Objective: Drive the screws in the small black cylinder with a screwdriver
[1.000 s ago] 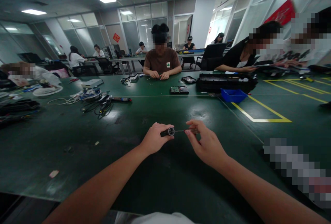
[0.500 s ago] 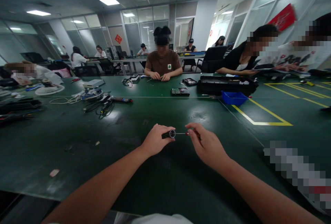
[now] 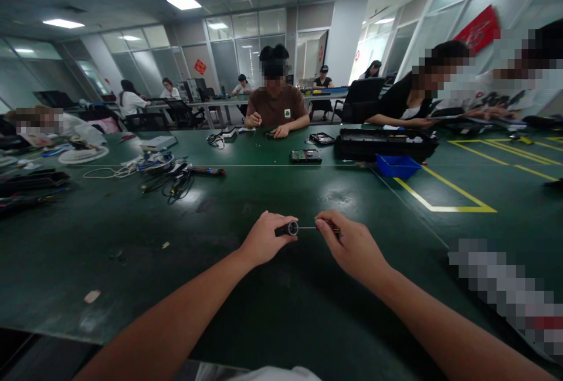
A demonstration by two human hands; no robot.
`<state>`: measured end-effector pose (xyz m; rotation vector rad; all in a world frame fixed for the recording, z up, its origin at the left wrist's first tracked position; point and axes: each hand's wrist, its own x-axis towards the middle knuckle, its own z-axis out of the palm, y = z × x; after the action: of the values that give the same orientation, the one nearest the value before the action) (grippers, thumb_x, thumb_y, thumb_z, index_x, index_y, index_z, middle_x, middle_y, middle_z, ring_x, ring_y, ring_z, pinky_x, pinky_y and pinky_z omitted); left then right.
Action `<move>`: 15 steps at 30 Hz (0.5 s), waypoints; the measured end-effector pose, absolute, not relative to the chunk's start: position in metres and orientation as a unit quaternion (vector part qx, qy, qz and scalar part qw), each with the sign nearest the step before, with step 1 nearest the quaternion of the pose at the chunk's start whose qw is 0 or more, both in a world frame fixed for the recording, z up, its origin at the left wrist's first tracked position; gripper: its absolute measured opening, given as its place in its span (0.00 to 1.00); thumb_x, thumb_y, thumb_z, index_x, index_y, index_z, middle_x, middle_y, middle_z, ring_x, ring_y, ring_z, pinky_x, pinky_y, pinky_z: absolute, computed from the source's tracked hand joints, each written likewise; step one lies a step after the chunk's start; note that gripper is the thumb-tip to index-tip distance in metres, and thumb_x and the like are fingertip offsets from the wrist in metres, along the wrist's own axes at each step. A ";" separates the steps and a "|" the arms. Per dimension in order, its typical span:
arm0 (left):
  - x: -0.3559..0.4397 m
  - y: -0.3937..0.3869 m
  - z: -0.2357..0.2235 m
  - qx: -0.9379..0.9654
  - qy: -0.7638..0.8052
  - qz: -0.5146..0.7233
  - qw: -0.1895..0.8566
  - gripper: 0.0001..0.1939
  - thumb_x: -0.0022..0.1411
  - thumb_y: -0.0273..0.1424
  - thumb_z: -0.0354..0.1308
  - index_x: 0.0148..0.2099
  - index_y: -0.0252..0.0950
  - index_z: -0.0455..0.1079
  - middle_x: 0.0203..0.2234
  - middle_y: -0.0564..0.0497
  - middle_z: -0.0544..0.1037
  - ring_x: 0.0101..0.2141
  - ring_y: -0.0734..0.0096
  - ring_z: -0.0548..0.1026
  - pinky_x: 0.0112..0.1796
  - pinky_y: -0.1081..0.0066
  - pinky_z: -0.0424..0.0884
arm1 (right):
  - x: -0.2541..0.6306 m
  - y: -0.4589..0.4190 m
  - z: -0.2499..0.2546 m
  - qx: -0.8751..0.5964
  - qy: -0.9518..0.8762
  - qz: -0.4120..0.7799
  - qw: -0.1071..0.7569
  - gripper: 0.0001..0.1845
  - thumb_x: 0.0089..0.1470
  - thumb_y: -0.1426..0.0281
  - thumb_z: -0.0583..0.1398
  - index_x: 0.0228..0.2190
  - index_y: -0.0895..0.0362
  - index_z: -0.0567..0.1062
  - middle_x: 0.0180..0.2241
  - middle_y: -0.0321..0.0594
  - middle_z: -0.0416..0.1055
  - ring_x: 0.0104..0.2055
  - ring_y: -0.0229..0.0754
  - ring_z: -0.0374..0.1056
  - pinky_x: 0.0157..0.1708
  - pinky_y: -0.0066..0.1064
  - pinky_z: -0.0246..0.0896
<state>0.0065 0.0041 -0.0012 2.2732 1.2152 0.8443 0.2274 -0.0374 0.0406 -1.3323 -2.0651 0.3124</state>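
My left hand (image 3: 263,239) is closed round a short black screwdriver handle (image 3: 287,229) with a silver collar, held level over the green table (image 3: 132,234). My right hand (image 3: 352,247) pinches a thin metal bit (image 3: 307,228) by its far end, its tip at the handle's collar. Both hands hover near the table's middle, close in front of me.
Across the table a person in a brown shirt (image 3: 276,108) works over small parts. A circuit board (image 3: 305,156), a long black case (image 3: 385,142), a blue tray (image 3: 398,165) and a tangle of cables (image 3: 169,179) lie beyond. Yellow floor-style lines (image 3: 444,193) mark the right side. Other people sit right and left.
My hands have stayed nearly still, the right one edging slightly toward the handle. The person opposite has raised one hand.
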 end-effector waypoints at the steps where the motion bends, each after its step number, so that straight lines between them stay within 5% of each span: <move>1: 0.006 0.004 -0.001 0.819 0.437 0.304 0.213 0.19 0.59 0.34 0.67 0.53 0.46 0.74 0.46 0.52 0.79 0.49 0.60 0.74 0.59 0.51 0.55 | 0.227 -0.038 0.041 -0.508 -0.788 0.120 0.325 0.12 0.66 0.64 0.51 0.41 0.55 0.73 0.29 0.38 0.75 0.28 0.42 0.70 0.28 0.33 0.61; 12: 0.006 0.005 -0.002 0.816 0.443 0.303 0.215 0.20 0.58 0.34 0.68 0.53 0.47 0.73 0.48 0.53 0.79 0.50 0.60 0.74 0.60 0.51 0.54 | 0.227 -0.038 0.039 -0.508 -0.784 0.119 0.336 0.15 0.67 0.64 0.49 0.44 0.56 0.73 0.27 0.37 0.74 0.23 0.40 0.69 0.26 0.33 0.59; 15: 0.006 0.005 -0.001 0.814 0.442 0.310 0.215 0.20 0.58 0.34 0.68 0.53 0.47 0.74 0.48 0.53 0.79 0.49 0.60 0.74 0.59 0.53 0.55 | 0.227 -0.039 0.036 -0.494 -0.786 0.129 0.348 0.15 0.64 0.66 0.52 0.50 0.56 0.70 0.32 0.40 0.76 0.30 0.42 0.72 0.30 0.34 0.65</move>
<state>0.0063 0.0053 -0.0015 2.2564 1.2263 0.8583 0.2269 -0.0387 0.0365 -1.2815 -2.0386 0.3354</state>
